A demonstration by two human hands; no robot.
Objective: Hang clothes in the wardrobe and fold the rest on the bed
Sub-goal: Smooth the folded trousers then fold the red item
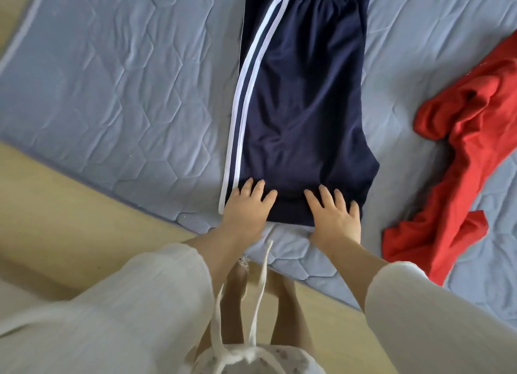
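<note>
Head view: shorts partly folded, more clothes waiting.

The navy shorts (302, 108) lie flat in the upper centre of the frame on the blue quilted bed (112, 80), apparently doubled leg over leg, with the waistband at the top edge. The left hand (246, 208) and right hand (333, 217) rest on the hem at lower centre, fingers straight and spread, pressing the cloth down. The crosswise fold looks not yet made. A red garment (461, 150) lies crumpled at the right edge, unfolded. No wardrobe is in view, so the hanging cannot be judged.
</note>
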